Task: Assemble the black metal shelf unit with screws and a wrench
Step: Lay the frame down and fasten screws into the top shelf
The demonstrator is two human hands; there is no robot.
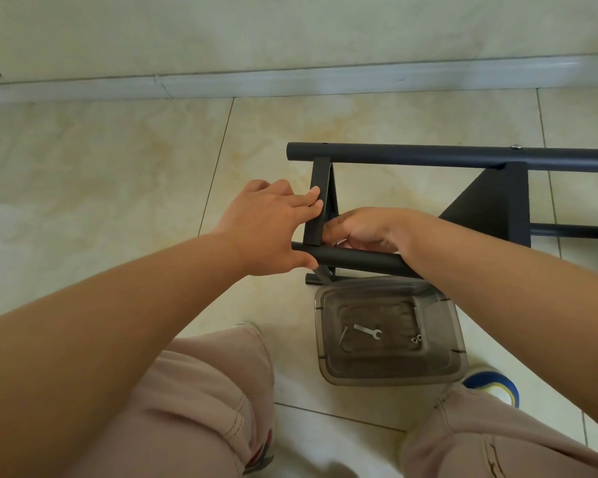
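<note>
Black metal shelf unit (463, 157) lies on its side on the tiled floor (118, 184), its round tubes running left to right across the head view. A flat end bracket (316, 201) spans from the far tube down to the near tube (356, 262), so its long axis points away from the person.

Left hand (266, 225) holds that corner: straight fingers press on the bracket's outer face while the thumb hooks under the near tube's end. Right hand (363, 229) reaches in from the right, behind the bracket and over the near tube, with its fingers curled at the joint; whether they pinch a screw there is hidden, so I cannot tell.

Just toward the person from the near tube sits a smoky clear plastic container (456, 339), holding a small wrench (368, 331), one long screw (343, 334) and what look like two nuts (416, 338). The wrench lies below and nearer the right hand, its handle slanting up-left. My judgement: the right hand would fetch it while the left steadies the corner.
</note>
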